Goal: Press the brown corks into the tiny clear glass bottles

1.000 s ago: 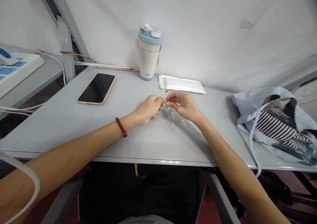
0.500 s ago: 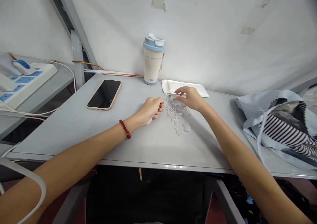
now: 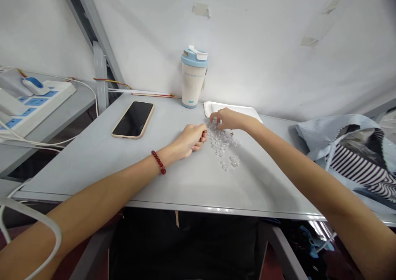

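Note:
Clear plastic pieces, some rounded like small flowers, lie in a loose pile at the middle of the table. My right hand is over the far end of this pile, fingers curved down and a gap between thumb and fingers; I see nothing held there. Just left of the pile, my left hand is closed in a loose fist with its side on the table. Something small and dark shows at its fingertips, too small to name. A dark red bead bracelet circles my left wrist.
Behind the pile lies a white packet, with a blue-lidded cup to its left. A phone rests further left. A fabric bag sits on the right; a power strip and cables are at far left.
My right hand has shifted left and lower over the pile, its fingers more curled. The left hand stays closed in nearly the same place. The view has moved slightly.

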